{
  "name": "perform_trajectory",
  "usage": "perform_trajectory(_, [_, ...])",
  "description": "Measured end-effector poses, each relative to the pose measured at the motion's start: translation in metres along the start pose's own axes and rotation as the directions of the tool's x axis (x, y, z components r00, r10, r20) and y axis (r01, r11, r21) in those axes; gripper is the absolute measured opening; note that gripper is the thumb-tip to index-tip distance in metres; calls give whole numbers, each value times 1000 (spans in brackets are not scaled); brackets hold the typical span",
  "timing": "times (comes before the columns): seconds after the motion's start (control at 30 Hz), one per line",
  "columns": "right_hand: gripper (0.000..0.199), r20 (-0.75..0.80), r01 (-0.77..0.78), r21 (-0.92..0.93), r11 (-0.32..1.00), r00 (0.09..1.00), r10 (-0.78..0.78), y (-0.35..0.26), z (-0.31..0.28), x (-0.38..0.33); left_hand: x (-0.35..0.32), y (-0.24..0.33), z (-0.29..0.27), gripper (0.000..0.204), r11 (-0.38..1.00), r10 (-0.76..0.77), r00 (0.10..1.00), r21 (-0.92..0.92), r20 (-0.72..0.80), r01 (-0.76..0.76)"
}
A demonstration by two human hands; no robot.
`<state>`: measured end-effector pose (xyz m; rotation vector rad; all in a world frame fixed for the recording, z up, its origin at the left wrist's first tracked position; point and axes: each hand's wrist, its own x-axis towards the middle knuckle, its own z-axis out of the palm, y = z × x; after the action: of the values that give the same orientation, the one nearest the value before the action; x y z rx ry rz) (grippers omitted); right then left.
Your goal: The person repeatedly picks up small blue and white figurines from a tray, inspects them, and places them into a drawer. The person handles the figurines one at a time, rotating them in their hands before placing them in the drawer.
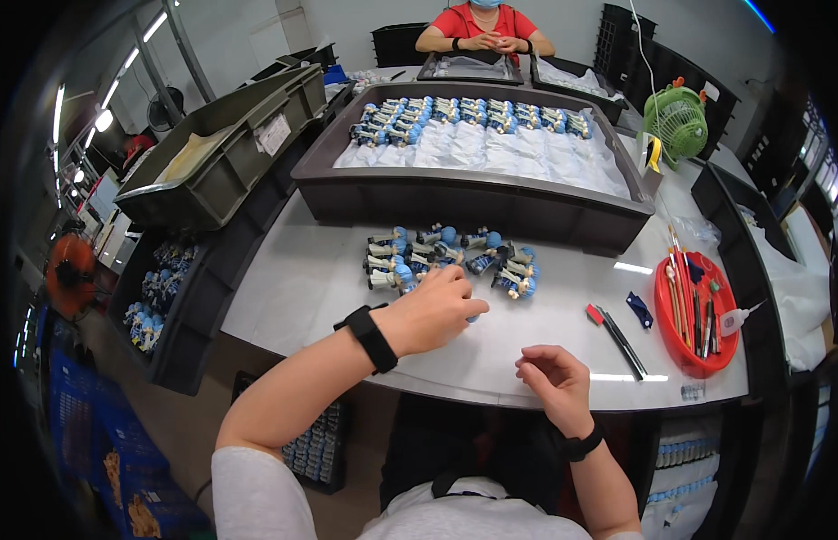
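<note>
My left hand is over the front of a group of small figurines with blue heads and white and dark blue bodies. They lie on the white table in front of a large tray. A bit of blue peeks out beside its curled fingers, apparently a figurine held under the hand, which hides most of it. Near the table's front edge, my right hand hovers with fingers loosely bent and thumb apart, holding nothing.
The big brown tray has rows of similar figurines on white padding. A red basket of brushes and pens stands right, near two pens and a dark blue piece. A green fan and a person are beyond.
</note>
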<state>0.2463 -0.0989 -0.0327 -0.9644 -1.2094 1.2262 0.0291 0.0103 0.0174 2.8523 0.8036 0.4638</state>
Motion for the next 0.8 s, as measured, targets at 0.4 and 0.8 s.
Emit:
perform_trajectory(0.4, [32, 117, -12, -18, 1000, 993, 14, 16, 13, 6, -23, 57, 44, 38, -205, -588, 757, -958, 286, 203])
perform_trajectory(0.8, [31, 123, -67, -22, 997, 990, 70, 17, 11, 4, -31, 54, 85, 33, -223, -655, 749, -972, 94, -72])
